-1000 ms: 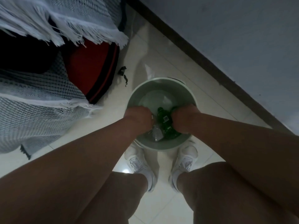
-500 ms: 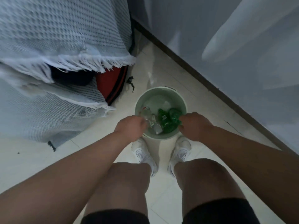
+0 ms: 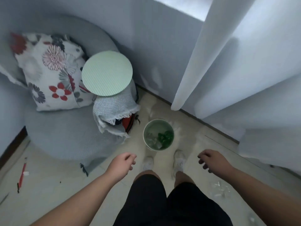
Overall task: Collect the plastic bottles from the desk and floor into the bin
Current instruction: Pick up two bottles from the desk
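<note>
A pale green round bin (image 3: 145, 128) stands on the tiled floor just beyond my white shoes. Inside it lie green plastic bottles (image 3: 165, 137) on the right and clear crushed bottles (image 3: 152, 139) on the left. A clear plastic bottle (image 3: 219, 190) lies on the floor at the lower right, under my right forearm. My left hand (image 3: 123, 163) hangs above the floor to the left of the bin, fingers loosely curled, holding nothing. My right hand (image 3: 211, 160) hangs to the right of the bin, also relaxed and empty.
A small round table with a pale green top (image 3: 106, 73) stands left of the bin, beside a grey couch (image 3: 65, 136) with a floral cushion (image 3: 50, 70). White curtains (image 3: 228, 54) hang at the right. A red pen (image 3: 22, 172) lies on the floor at far left.
Both hands have left the bin and drawn back toward me, now empty. The view has risen and widened, and the bottles stay inside the bin.
</note>
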`<act>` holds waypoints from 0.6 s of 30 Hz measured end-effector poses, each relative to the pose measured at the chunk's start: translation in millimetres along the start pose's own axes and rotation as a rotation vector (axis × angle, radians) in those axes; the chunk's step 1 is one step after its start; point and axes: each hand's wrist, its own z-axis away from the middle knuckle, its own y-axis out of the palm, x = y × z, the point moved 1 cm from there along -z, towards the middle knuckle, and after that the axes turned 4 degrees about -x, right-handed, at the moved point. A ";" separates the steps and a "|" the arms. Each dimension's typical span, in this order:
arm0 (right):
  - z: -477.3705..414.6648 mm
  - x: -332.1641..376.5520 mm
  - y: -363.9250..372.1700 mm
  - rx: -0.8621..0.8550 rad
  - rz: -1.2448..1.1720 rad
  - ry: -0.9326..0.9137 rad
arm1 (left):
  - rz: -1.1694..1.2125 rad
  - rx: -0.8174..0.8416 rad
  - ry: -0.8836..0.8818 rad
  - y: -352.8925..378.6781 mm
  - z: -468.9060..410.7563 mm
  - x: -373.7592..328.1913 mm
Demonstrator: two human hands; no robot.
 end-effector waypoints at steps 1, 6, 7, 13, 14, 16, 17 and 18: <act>10.6 -6.4 -0.3 -0.017 -0.030 0.027 | 0.013 0.002 0.006 -4.1 2.4 -2.5; 72.1 -41.9 17.2 -0.159 -0.272 0.208 | -0.079 0.099 0.090 -23.4 4.3 -18.6; 86.8 -49.9 24.1 -0.200 -0.344 0.244 | -0.114 0.130 0.114 -26.6 5.2 -23.8; 191.1 -104.8 92.5 -0.388 -0.773 0.428 | -0.355 0.298 0.265 -28.3 15.8 -61.3; 208.8 -116.6 107.7 -0.414 -0.834 0.458 | -0.402 0.318 0.283 -21.9 17.4 -67.4; 237.8 -140.2 140.2 -0.474 -0.948 0.524 | -0.504 0.345 0.325 -9.0 19.9 -77.5; 252.5 -153.4 158.3 -0.509 -1.011 0.563 | -0.547 0.367 0.349 1.5 23.2 -81.6; 266.5 -166.0 175.5 -0.543 -1.079 0.598 | -0.585 0.391 0.374 13.8 28.0 -85.1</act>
